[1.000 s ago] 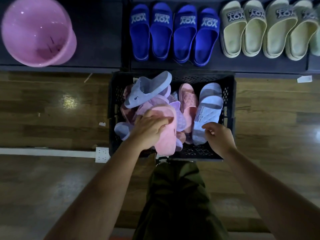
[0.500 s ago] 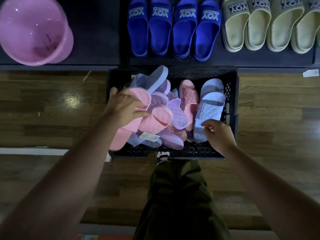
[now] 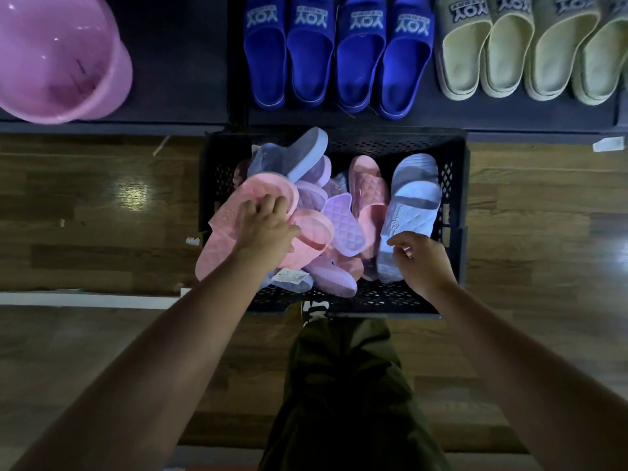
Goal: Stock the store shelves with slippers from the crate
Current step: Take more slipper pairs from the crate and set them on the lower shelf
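Two pink slippers (image 3: 258, 195) clutched in left grip (image 3: 268, 229); right grip (image 3: 423, 263) loosely curled, empty, beside pale-blue slipper (image 3: 413, 202)

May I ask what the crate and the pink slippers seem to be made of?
Crate: rigid black plastic, judging by its perforated moulded walls. Pink slippers: likely soft foam or rubber, matte, with a moulded quilted pattern.

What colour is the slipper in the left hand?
Pink slipper with a quilted diamond texture, gripped by the left hand; head view.

Open shelf (image 3: 176, 62) between pink basin (image 3: 57, 56) and blue slippers (image 3: 360, 69), crate (image 3: 457, 185) piled high
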`<action>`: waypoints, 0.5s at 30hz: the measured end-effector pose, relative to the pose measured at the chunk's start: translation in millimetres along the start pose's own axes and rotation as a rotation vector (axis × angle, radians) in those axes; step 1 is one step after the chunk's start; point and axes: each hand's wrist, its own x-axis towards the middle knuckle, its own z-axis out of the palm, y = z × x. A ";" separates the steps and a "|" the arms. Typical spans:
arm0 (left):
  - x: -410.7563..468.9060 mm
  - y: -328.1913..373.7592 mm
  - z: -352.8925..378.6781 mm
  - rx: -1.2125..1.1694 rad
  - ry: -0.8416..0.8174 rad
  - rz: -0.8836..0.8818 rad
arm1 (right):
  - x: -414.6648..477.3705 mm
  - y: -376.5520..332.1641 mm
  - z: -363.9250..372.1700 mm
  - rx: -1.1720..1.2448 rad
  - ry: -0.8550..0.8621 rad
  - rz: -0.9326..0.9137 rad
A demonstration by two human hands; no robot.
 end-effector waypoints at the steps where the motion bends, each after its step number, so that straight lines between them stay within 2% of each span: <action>1: 2.1 2.7 -1.1 0.011 -0.020 -0.013 | -0.1 1.1 -0.6 -0.002 -0.002 0.002; 6: -1.2 8.3 -10.6 0.000 -0.052 -0.072 | -4.2 6.5 -7.2 0.002 -0.016 0.020; 15: -50.8 -14.7 -35.1 -0.165 0.111 -0.099 | -5.6 -10.9 -32.0 -0.055 0.002 -0.032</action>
